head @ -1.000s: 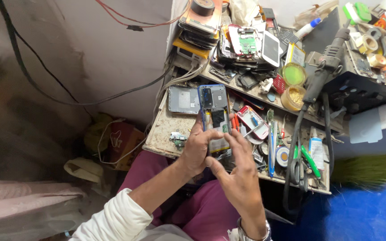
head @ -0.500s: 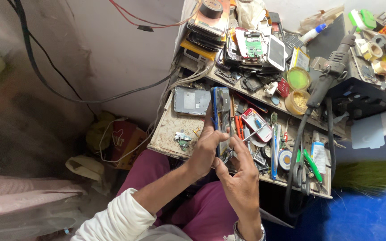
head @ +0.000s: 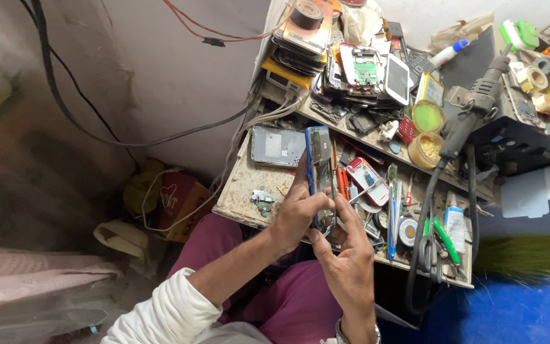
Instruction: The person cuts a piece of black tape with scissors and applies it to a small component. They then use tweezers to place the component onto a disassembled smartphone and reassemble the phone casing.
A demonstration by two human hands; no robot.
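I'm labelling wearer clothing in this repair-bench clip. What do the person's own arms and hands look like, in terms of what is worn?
Both hands are bare, with no gloves. The left hand comes from a bare forearm with a white sleeve pushed up towards the elbow. The right hand has a metal wristband at the wrist, only partly in view at the picture's bottom edge. No rings can be made out.

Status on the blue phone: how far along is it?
Done: a grey back panel already lies apart on the workbench, and small loose parts sit near its front edge. In hand: the left hand and right hand both grip the blue phone, turned edge-on above the bench. Left: the phone looks still open, panel not refitted; its inside cannot be made out.
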